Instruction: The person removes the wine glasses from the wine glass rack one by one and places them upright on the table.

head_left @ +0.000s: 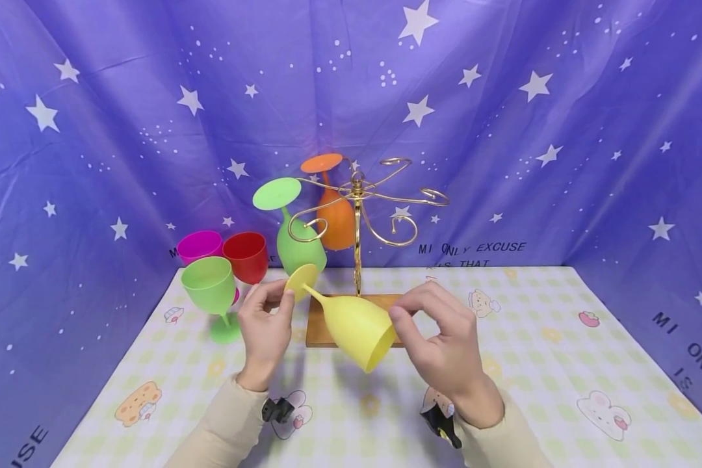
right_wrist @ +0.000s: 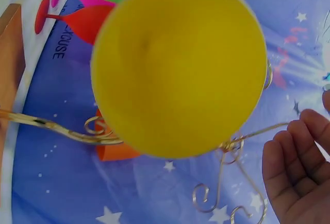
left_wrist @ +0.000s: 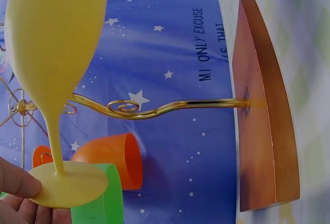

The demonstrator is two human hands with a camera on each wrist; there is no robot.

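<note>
A yellow goblet [head_left: 357, 328] is held in the air, tilted, with its mouth toward the lower right. My left hand [head_left: 268, 331] pinches the edge of its round foot between thumb and fingers, as the left wrist view also shows at the foot [left_wrist: 72, 185]. My right hand [head_left: 444, 344] is beside the bowl's rim; in the right wrist view its loosely bent fingers [right_wrist: 296, 157] look apart from the bowl [right_wrist: 180, 69]. Behind the goblet stands a gold wire rack [head_left: 358, 240] on a wooden base [head_left: 322, 325]. A green goblet [head_left: 298, 240] and an orange goblet [head_left: 335, 218] hang upside down from it.
On the left of the checked tablecloth [head_left: 532, 364] stand an upright light green goblet [head_left: 207, 286], a magenta goblet [head_left: 200, 244] and a red goblet [head_left: 247, 257]. Curled rack arms [head_left: 435, 197] reach out to the right. A purple starred curtain [head_left: 351, 84] surrounds the table.
</note>
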